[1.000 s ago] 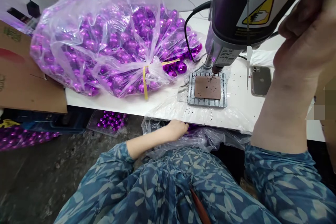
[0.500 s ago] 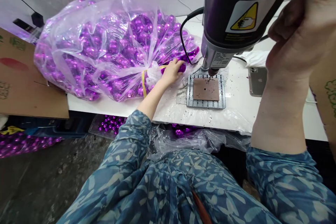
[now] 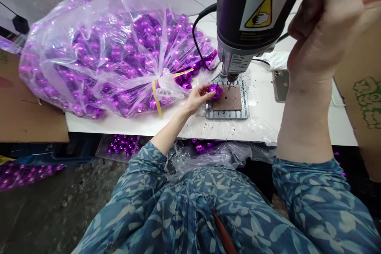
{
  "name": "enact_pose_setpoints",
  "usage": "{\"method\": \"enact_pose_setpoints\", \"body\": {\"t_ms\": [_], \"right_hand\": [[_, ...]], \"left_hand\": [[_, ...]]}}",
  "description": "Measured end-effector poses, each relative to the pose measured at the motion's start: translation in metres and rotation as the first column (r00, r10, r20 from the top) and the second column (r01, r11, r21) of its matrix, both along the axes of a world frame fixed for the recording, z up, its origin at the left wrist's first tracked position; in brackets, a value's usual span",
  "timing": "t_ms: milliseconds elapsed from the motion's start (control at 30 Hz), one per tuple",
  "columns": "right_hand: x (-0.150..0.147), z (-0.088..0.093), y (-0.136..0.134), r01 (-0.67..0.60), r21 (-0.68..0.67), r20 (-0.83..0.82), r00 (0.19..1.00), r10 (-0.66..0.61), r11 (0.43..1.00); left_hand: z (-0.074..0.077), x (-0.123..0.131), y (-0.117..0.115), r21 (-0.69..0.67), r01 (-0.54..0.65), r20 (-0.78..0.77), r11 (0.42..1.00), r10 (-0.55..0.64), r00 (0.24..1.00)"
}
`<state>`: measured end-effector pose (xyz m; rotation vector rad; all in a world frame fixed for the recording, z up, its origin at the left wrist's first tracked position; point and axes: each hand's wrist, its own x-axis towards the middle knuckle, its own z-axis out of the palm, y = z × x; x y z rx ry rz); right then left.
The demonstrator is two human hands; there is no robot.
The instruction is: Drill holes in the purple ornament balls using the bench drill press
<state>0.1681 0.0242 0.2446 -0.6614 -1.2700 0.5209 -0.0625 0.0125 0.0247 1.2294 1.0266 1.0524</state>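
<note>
Between the thumb and fingers of my left hand point(image 3: 199, 98) is a shiny purple faceted ball point(image 3: 216, 91). It is over the left part of a brown board point(image 3: 233, 101) with a hole in it, which lies on the grey slotted base plate point(image 3: 228, 116) of a small drill press point(image 3: 253, 8). The drill bit point(image 3: 229, 86) points down just right of the ball, apart from it. My right hand point(image 3: 324, 24) is raised with fingers curled beside the drill head; what they grip is hidden.
A large clear bag point(image 3: 104, 55) of purple balls, tied with yellow ribbon, lies left on the white table. A phone point(image 3: 281, 85) is to the right. Cardboard boxes point(image 3: 32, 99) flank the table. Below its edge are a tray of balls point(image 3: 122, 145) and plastic sheeting point(image 3: 229, 160).
My left hand has left the bag's mouth and moved right to the drill plate with a purple ball in its fingers. My right hand stays by the drill head. The view has shifted slightly.
</note>
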Motion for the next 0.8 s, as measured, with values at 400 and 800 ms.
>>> {"method": "enact_pose_setpoints", "body": {"t_ms": [400, 800], "right_hand": [[-0.006, 0.000, 0.012, 0.069, 0.142, -0.022, 0.998, -0.067, 0.987], [-0.011, 0.006, -0.004, 0.015, 0.040, -0.123, 0.992, -0.010, 0.999]], "left_hand": [[0.003, 0.035, -0.002, 0.135, 0.030, -0.234, 0.990, 0.002, 0.972], [-0.006, 0.051, -0.013, 0.349, 0.082, -0.353, 0.934, 0.049, 0.934]]}}
